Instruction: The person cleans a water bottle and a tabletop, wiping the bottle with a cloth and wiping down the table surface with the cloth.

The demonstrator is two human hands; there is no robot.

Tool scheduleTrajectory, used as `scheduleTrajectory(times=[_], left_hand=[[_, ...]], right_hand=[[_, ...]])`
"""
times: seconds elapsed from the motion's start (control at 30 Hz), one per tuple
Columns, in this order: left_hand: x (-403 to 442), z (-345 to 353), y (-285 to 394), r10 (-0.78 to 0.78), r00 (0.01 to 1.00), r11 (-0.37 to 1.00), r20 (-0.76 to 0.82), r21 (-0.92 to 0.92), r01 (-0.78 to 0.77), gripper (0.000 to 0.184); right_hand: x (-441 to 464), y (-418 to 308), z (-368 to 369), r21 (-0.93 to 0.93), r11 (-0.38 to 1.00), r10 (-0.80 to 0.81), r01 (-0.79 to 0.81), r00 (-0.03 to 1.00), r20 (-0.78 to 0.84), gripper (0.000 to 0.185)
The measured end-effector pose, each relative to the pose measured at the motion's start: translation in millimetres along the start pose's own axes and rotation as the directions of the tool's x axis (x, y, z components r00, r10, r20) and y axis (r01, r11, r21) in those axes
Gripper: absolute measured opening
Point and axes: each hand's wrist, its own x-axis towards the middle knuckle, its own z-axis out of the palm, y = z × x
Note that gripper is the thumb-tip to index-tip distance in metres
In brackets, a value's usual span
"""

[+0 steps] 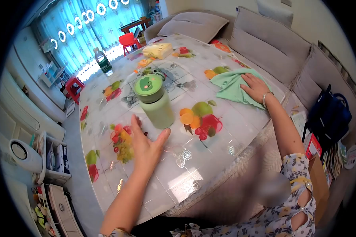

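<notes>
On the fruit-patterned tablecloth [209,158] stands an upright green water bottle [157,112] with a cartoon picture on its lid. Just in front of it, my left hand [146,144] is held with thumb and fingers apart, nothing in it; whether it touches the bottle I cannot tell. At the right side of the table my right hand [256,87] lies spread flat on top of a crumpled light green cloth [231,87], pressing it to the surface. A bracelet circles the right wrist.
Toward the back are a yellow tissue pack [157,51] and a clear plastic bottle [103,62] with a green label. A grey sofa [271,39] borders the table's far right side, with a dark blue bag [330,112] near it. Red stools [73,87] stand beyond the left edge.
</notes>
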Motion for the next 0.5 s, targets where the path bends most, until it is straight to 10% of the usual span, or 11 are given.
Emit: scheduleTrajectory(times=[0.5], left_hand=[[32,14,-12,-0.002,0.996,0.985,0.086,-0.174,0.016,0.112]], right_hand=[[16,-57,20,-0.041,0.998,-0.041,0.040,0.999,-0.031,0.071]])
